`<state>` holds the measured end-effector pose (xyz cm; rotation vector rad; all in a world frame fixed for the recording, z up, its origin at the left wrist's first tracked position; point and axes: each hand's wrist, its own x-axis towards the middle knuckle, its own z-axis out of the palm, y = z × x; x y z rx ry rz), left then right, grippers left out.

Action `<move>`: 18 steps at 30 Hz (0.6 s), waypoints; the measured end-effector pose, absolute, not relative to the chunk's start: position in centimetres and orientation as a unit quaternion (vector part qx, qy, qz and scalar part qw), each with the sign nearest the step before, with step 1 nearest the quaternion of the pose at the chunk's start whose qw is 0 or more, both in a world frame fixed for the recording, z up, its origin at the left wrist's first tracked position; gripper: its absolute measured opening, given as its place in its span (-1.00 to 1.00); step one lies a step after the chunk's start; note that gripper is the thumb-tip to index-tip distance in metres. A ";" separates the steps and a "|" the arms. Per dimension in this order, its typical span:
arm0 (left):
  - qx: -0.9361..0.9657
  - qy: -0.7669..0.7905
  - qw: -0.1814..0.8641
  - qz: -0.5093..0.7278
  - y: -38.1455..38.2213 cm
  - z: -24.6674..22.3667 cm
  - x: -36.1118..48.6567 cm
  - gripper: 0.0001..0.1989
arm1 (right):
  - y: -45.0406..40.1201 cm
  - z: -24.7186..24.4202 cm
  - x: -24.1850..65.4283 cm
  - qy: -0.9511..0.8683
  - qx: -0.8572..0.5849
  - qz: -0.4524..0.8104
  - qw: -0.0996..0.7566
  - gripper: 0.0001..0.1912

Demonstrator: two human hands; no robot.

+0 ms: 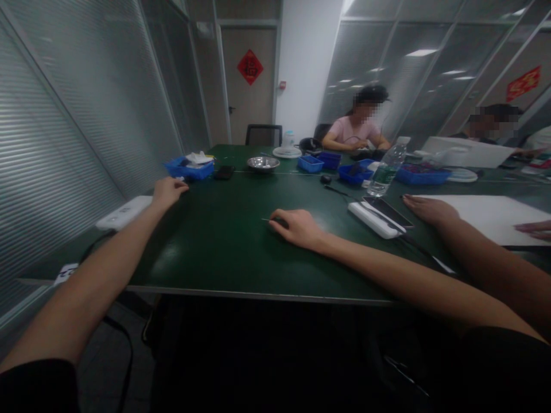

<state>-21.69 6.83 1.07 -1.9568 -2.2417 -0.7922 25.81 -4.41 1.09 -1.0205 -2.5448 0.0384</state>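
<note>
My left hand [169,192] is over the left part of the green table [215,246], just in front of a blue basket [189,168] that holds white tissue. Its fingers are pinched around a small whitish piece too small to name. My right hand [297,228] rests near the middle of the table, thumb and index finger closed on a thin needle-like rod [265,219] that points left. Beyond both hands stands a shiny metal bowl [263,164] with small pale things in it.
Right of my right arm lie a white power strip [376,219] and a dark phone [390,212], near a plastic bottle [385,172]. Another person's hands touch a white board [486,215] at the right. Blue baskets [310,164] and two people are across the table.
</note>
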 end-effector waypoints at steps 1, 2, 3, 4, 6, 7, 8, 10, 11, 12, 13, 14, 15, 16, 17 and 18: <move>-0.634 -0.729 0.033 -0.257 6.9 0.9 -21.6 -0.75 | -4.4 1.1 25.8 -0.909 -0.365 0.012 0.198 -0.65; -0.632 -0.730 0.035 -0.258 7.0 0.6 -21.6 -0.76 | -4.4 1.0 25.8 -0.909 -0.366 0.009 0.198 -0.65; -0.630 -0.731 0.036 -0.260 7.1 0.5 -21.6 -0.78 | -4.3 1.0 25.8 -0.909 -0.367 0.006 0.199 -0.65; -0.629 -0.731 0.037 -0.263 7.2 0.3 -21.6 -0.80 | -4.3 1.0 25.8 -0.909 -0.367 0.006 0.199 -0.65; -0.627 -0.729 0.038 -0.272 7.3 0.1 -21.7 -0.83 | -4.3 1.0 25.8 -0.909 -0.366 0.008 0.199 -0.66; -0.625 -0.729 0.038 -0.276 7.5 0.0 -21.9 -0.83 | -4.3 1.0 25.8 -0.910 -0.364 0.010 0.199 -0.66; -0.622 -0.731 0.039 -0.279 7.6 -0.1 -22.0 -0.82 | -4.3 1.0 25.8 -0.910 -0.363 0.010 0.201 -0.65; -0.611 -0.739 0.039 -0.281 7.9 -0.3 -22.2 -0.80 | -4.3 1.0 25.8 -0.910 -0.362 0.010 0.202 -0.65; -0.604 -0.745 0.038 -0.280 8.0 -0.4 -22.4 -0.80 | -4.3 1.0 25.8 -0.910 -0.362 0.008 0.203 -0.65; -0.596 -0.751 0.037 -0.280 8.2 -0.5 -22.5 -0.80 | -4.3 1.0 25.8 -0.910 -0.363 0.007 0.202 -0.66; -0.590 -0.756 0.032 -0.282 8.3 -0.6 -22.7 -0.79 | -4.4 1.0 25.8 -0.909 -0.364 0.005 0.202 -0.66; -0.583 -0.761 0.025 -0.284 8.4 -0.6 -22.8 -0.79 | -4.4 1.0 25.8 -0.909 -0.364 0.006 0.201 -0.66; -0.576 -0.765 0.017 -0.288 8.5 -0.7 -22.9 -0.78 | -4.4 1.0 25.8 -0.910 -0.364 0.008 0.199 -0.66; -0.568 -0.769 0.009 -0.292 8.5 -0.7 -23.0 -0.77 | -4.4 1.0 25.8 -0.910 -0.364 0.010 0.199 -0.66; -0.560 -0.774 0.002 -0.296 8.6 -0.7 -23.0 -0.75 | -4.4 1.0 25.8 -0.910 -0.363 0.012 0.199 -0.66; -0.551 -0.779 -0.005 -0.300 8.5 -0.6 -23.0 -0.74 | -4.4 1.1 25.8 -0.910 -0.362 0.013 0.199 -0.66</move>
